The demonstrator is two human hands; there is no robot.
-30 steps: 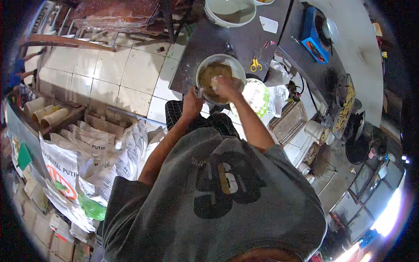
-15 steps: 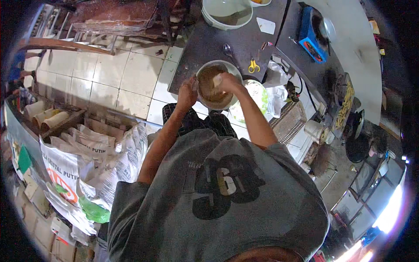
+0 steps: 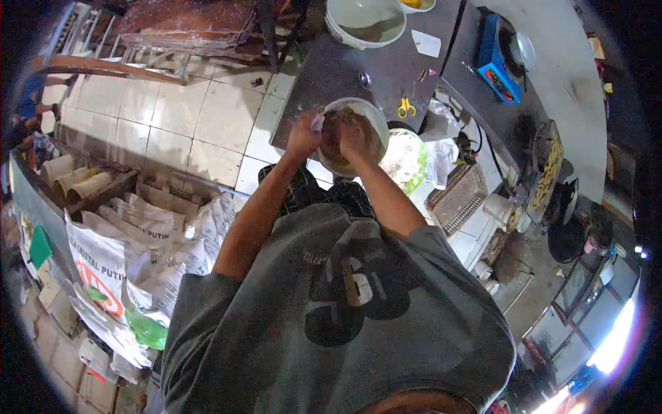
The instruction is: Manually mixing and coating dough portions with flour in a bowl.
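Observation:
My left hand (image 3: 305, 132) grips the left rim of a round, pale bowl (image 3: 372, 116) at the front edge of the dark table. A small pale piece shows by its thumb. My right hand (image 3: 352, 145) is down inside the bowl, in a brown mixture (image 3: 341, 119); its fingers are curled, and what they hold is hidden. Beside the bowl on the right is a green-rimmed round container of white stuff (image 3: 407, 153). Yellow scissors (image 3: 407, 108) and a metal spoon (image 3: 365, 81) lie on the table beyond the bowl.
A white bucket (image 3: 365, 24) stands at the table's back. A blue gas stove (image 3: 498, 69) is on the right counter, with a tray of yellow pieces (image 3: 543, 165) nearer. White sacks (image 3: 158, 234) lie at left. A person's legs (image 3: 40, 96) show at far left.
My right hand has shifted within the bowl, now lower and less clearly showing the pale thing in it. My left hand has moved slightly up along the rim.

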